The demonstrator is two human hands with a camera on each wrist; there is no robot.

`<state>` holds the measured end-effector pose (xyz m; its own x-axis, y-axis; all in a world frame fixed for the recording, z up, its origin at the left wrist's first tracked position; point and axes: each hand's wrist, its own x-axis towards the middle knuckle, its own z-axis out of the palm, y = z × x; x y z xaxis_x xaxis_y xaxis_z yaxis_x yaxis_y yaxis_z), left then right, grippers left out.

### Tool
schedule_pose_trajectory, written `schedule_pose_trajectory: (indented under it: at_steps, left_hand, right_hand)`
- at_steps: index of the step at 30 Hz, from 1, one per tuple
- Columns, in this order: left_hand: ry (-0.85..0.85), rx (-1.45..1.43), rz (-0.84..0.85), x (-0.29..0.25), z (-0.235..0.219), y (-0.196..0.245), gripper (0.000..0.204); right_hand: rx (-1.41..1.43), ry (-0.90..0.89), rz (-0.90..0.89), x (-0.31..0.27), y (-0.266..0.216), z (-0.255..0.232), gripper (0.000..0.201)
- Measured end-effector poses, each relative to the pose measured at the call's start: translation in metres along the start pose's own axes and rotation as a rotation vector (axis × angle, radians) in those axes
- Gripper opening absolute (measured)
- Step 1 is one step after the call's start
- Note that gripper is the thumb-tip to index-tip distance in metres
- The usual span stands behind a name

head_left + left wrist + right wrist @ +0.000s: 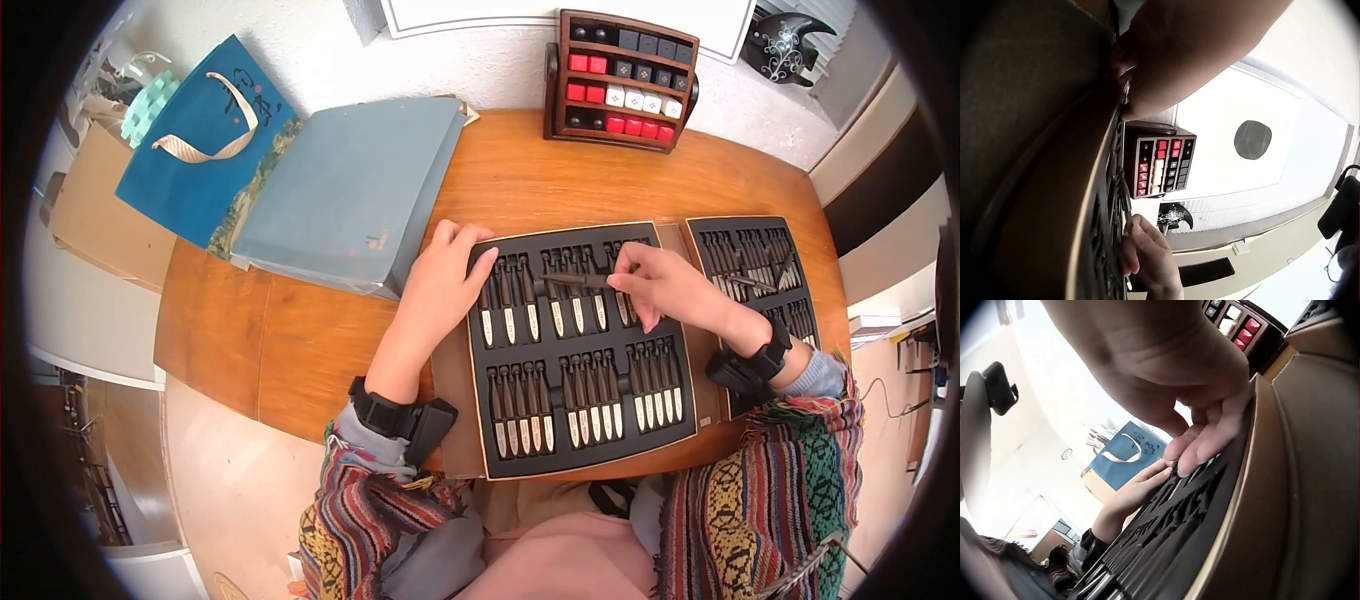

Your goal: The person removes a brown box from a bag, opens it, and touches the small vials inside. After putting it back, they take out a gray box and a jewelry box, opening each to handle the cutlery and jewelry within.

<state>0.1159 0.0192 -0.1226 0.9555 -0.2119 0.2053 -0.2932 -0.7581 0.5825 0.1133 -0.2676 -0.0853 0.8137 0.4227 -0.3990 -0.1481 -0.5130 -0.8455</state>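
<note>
A flat box lies open in front of me. Its black tray holds rows of slim dark pieces with pale, pointed ends. My right hand is above the upper right part of the tray, pinching a slim dark stick between thumb and fingers. The stick lies roughly level across the upper middle row and points left. My left hand rests at the box's upper left corner, its thumb lying over the rim. In the right wrist view, fingers of my right hand reach down close over the tray.
Right of the box lies a second tray of similar pieces, some lying crosswise. A grey-blue box and a blue gift bag stand at the back left. At the back, a wooden rack holds red, white and black cubes.
</note>
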Motion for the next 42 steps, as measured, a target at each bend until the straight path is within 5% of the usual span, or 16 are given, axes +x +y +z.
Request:
schedule_pose_trajectory:
  at_steps: [7,13,17,21,25,28,42]
  left_hand:
    - [0.001,-0.004,0.006,0.000,-0.001,0.001,0.025]
    - [-0.042,-0.038,-0.053,0.001,-0.005,0.006,0.023]
    - [-0.056,-0.040,-0.066,0.002,-0.007,0.009,0.024]
    - [-0.046,-0.026,-0.056,0.002,-0.006,0.010,0.024]
    - [-0.005,-0.009,-0.009,0.002,-0.004,0.008,0.024]
    - [-0.027,-0.016,-0.035,0.002,-0.007,0.012,0.024]
    - [-0.069,-0.006,-0.082,0.004,-0.010,0.021,0.024]
  right_hand:
    - [0.331,-0.130,-0.160,0.000,0.009,-0.007,0.025]
    - [0.670,-0.148,-0.098,0.006,0.012,-0.022,0.028]
    - [0.325,0.029,-0.213,0.005,0.016,-0.026,0.026]
    - [0.393,-0.012,-0.208,-0.003,0.013,-0.036,0.026]
    - [0.146,0.147,-0.151,-0.004,0.019,-0.038,0.027]
    - [0.429,0.002,-0.149,-0.004,0.019,-0.041,0.027]
    - [0.596,-0.059,-0.135,0.003,0.035,-0.037,0.028]
